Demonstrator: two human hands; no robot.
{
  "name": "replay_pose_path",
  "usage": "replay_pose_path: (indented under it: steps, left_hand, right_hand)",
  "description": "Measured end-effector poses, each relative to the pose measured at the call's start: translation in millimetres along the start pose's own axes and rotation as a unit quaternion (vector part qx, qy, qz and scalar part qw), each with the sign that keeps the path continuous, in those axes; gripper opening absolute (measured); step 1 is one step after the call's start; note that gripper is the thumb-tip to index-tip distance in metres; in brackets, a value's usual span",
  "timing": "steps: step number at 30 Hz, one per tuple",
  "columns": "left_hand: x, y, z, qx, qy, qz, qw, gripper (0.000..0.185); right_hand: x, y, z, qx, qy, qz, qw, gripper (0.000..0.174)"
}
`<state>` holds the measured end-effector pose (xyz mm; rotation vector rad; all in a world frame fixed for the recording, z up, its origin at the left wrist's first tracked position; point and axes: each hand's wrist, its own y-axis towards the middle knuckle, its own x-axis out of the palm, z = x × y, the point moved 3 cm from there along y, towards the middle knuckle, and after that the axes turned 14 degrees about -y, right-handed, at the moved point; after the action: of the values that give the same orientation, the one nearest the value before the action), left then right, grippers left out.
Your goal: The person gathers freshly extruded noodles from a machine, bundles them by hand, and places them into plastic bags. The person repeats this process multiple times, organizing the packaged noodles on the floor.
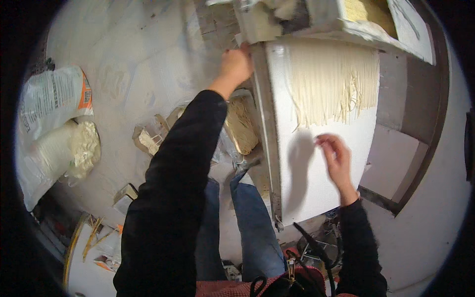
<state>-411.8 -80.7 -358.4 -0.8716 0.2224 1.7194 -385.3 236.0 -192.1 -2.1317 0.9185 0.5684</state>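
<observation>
Pale noodle strands (326, 81) hang in a wide row from a noodle machine (319, 28), over a white sloping board (330, 178). My right hand (336, 157) hovers just below their cut ends, fingers loosely curved, with nothing visible in it; its shadow falls on the board. At the metal frame's upper left side, my left hand (237, 65) is raised with curled fingers. Its fingertips are blurred against the machine, so a grip cannot be made out. Loose noodles fill a container (241, 126) beside the frame, below my left wrist.
Yellowish dough sheet (367, 15) shows in the machine's upper opening. On the floor at left lie a printed sack (55, 96) and a plastic bag (81, 148). A small open bag (148, 141) sits near my left sleeve. A round table (89, 260) holds sticks at lower left.
</observation>
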Motion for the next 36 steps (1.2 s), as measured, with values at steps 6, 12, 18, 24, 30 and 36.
replay_pose_path:
  steps: [6, 12, 18, 24, 30, 36]
  left_hand:
    - [-14.5, -72.9, 109.9, -0.011, -0.094, 0.040, 0.995, 0.027]
    - [73.3, -100.9, 175.4, 0.070, 0.090, 0.028, 0.993, 0.056]
    - [149.6, -156.7, 212.8, 0.109, -0.023, -0.146, 0.983, 0.062]
    - [143.1, -251.0, 223.4, 0.180, -0.017, -0.287, 0.941, 0.053]
    - [116.2, -314.4, 225.6, 0.112, -0.118, -0.345, 0.925, 0.050]
    - [155.2, -286.8, 265.4, 0.230, -0.172, -0.353, 0.891, 0.063]
  right_hand:
    - [-154.0, 125.3, 152.9, -0.027, -0.230, 0.342, 0.910, 0.065]
    - [-101.7, 202.0, 129.6, 0.079, -0.094, 0.213, 0.969, 0.088]
    - [-6.5, 113.0, 33.9, -0.135, -0.168, 0.150, 0.965, 0.082]
    - [-6.0, 3.4, 111.2, -0.114, -0.090, 0.140, 0.980, 0.040]
    - [17.5, -163.7, 202.1, 0.167, -0.201, 0.237, 0.936, 0.047]
    - [22.5, -205.0, 216.4, 0.281, -0.111, 0.154, 0.941, 0.037]
